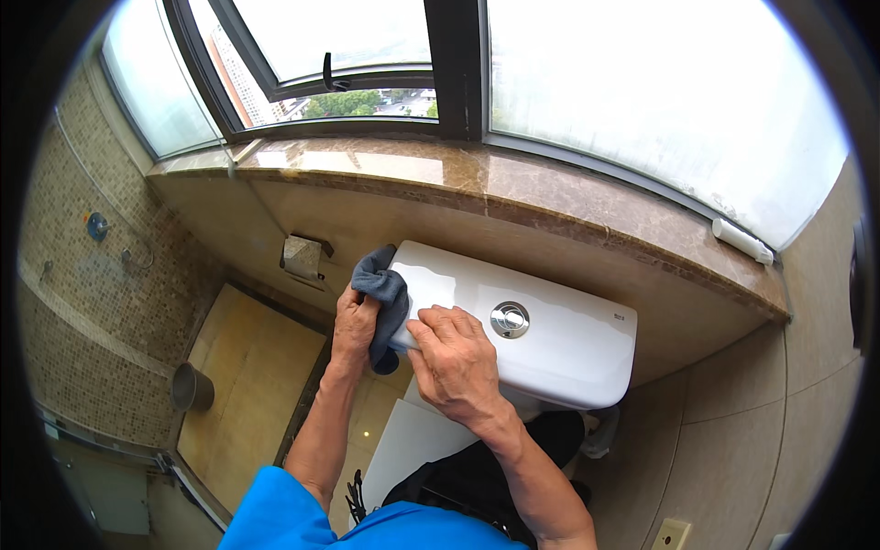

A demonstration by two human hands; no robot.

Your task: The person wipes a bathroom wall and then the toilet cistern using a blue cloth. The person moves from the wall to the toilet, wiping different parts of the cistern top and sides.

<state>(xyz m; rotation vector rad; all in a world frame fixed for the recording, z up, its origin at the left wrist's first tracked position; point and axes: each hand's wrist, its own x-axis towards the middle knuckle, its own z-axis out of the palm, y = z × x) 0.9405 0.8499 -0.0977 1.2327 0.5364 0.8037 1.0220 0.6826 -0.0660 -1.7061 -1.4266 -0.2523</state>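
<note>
My left hand [353,324] is closed around a bunched grey-blue cloth [385,292]. The cloth drapes over the left end of a white toilet tank lid [574,337] and hangs down past its front corner. Just to the right, my right hand [457,364] grips the front edge of the lid, fingers bent on top and thumb lower down; its palm side is hidden. A round chrome flush button [510,320] is set in the middle of the lid. Below the tank, a white toilet seat cover [405,447] shows partly behind my right arm and dark trousers.
A toilet paper holder [302,258] juts from the wall left of the tank. Behind runs a brown marble sill [536,185] with a white tube [742,240], under a tilted-open window [337,41]. A grey bucket [192,387] stands in the shower area, left.
</note>
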